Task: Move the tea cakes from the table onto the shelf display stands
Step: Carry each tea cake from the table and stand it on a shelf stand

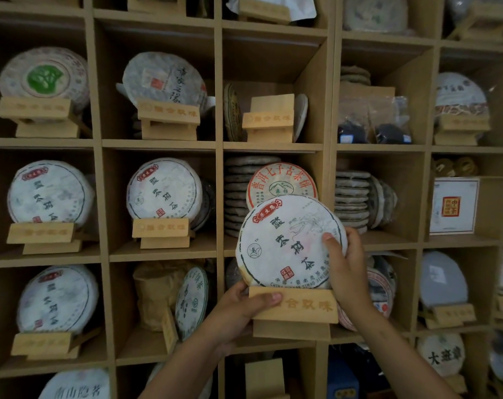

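A round white paper-wrapped tea cake (284,240) with black characters and a red label stands upright on a wooden display stand (299,311). My left hand (241,309) grips the stand's left end, thumb across its front board. My right hand (345,269) holds the cake's right edge, thumb pressed on its face. Cake and stand are held in front of the middle column of the wooden shelf (220,197), level with a cubby that holds an orange-lettered cake (282,182) and a stack of cakes.
Neighbouring cubbies hold similar wrapped cakes on stands (163,191) (47,194) (55,300). An empty stand (269,119) sits in the cubby above. Stacked bare cakes (352,197), bagged tea (374,119) and a white box (453,205) fill the right cubbies.
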